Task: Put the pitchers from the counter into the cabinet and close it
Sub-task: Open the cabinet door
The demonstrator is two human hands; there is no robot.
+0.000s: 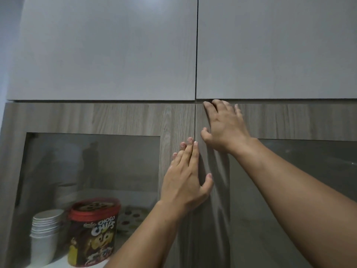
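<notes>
A wood-grain cabinet with two glass-paned doors fills the view, and both doors sit flush with a thin seam between them. My left hand [185,176] lies flat with fingers spread on the frame of the left door [135,117], right beside the seam. My right hand [225,124] presses on the top inner corner of the right door [289,120], its fingertips at the door's upper edge. Neither hand holds anything. No pitcher is visible.
Behind the left door's glass stand a stack of white paper cups [47,229] and a red-lidded Choco Chips tub [94,231], with a spotted item [133,217] behind. Two pale upper cabinet doors [108,49] are closed above.
</notes>
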